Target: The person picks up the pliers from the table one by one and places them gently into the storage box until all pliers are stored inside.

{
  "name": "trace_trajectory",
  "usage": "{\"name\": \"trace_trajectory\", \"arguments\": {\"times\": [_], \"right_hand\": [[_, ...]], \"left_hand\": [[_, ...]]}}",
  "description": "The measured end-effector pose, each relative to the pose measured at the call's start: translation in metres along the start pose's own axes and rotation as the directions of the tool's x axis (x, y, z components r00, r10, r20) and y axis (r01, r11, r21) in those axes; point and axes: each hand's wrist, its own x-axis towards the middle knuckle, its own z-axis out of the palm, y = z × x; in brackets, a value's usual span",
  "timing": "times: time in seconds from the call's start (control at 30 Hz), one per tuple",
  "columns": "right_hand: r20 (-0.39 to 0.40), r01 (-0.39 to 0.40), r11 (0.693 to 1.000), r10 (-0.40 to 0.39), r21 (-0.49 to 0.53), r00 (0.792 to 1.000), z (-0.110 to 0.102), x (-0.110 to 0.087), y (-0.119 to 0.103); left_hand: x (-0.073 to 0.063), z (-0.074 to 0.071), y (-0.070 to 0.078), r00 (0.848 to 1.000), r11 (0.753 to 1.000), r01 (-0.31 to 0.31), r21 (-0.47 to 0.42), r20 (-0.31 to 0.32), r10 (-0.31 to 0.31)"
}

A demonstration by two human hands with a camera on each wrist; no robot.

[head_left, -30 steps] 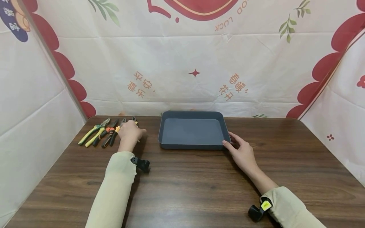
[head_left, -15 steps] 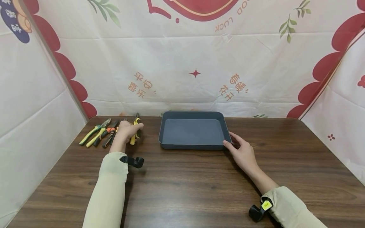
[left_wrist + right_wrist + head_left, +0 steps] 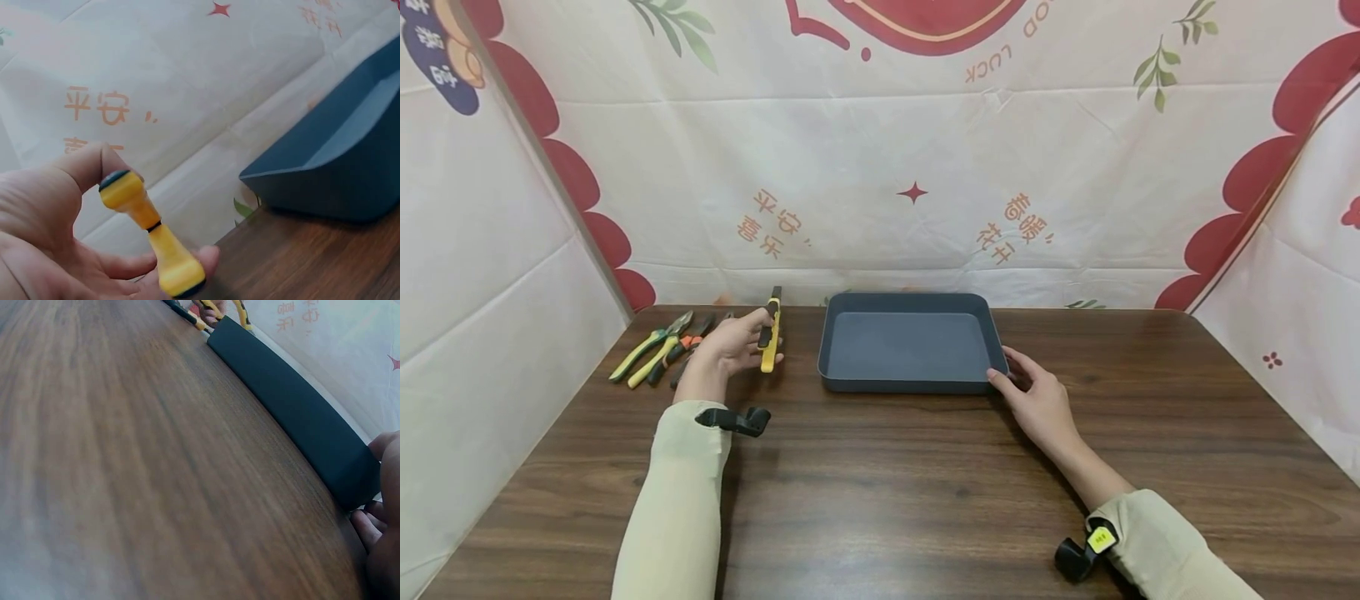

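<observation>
My left hand (image 3: 724, 343) grips yellow-and-black pliers (image 3: 771, 335), held on edge above the table with the nose pointing to the back. In the left wrist view, the two yellow handles (image 3: 175, 259) stand between thumb and fingers. The dark blue-grey tray (image 3: 910, 350) sits to the right of the pliers. At its front right corner my right hand (image 3: 1037, 407) pinches the wall, thumb over the rim and fingers outside. The right wrist view shows fingertips (image 3: 365, 528) low at the corner of the tray wall (image 3: 294, 412).
Left of my left hand lie green-and-yellow pliers (image 3: 652, 347) and more pliers with orange-and-black handles (image 3: 679, 353), partly hidden by that hand. The wooden table (image 3: 880, 492) ends at a printed white cloth (image 3: 880, 225) behind the tray.
The left hand first shifted left off the yellow-and-black pliers' spot, then picked them up; they are now raised and slightly further right. The right hand and tray have stayed in place.
</observation>
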Motion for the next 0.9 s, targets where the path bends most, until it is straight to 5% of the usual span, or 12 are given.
{"name": "trace_trajectory", "arguments": {"times": [0.2,0.6,0.9], "right_hand": [[-0.004,0.0,1.0,0.0,0.001,1.0,0.0,0.0,0.0],[-0.001,-0.003,1.0,0.003,0.006,1.0,0.0,0.0,-0.001],[-0.004,0.006,1.0,-0.006,0.01,1.0,0.0,0.001,0.002]], "left_hand": [[-0.001,0.001,0.001,0.996,0.993,-0.01,-0.118,0.087,0.02],[-0.006,0.013,0.006,0.976,0.993,-0.109,-0.047,0.184,0.116],[-0.009,0.033,0.014,0.964,0.983,-0.18,-0.039,0.193,0.184]]}}
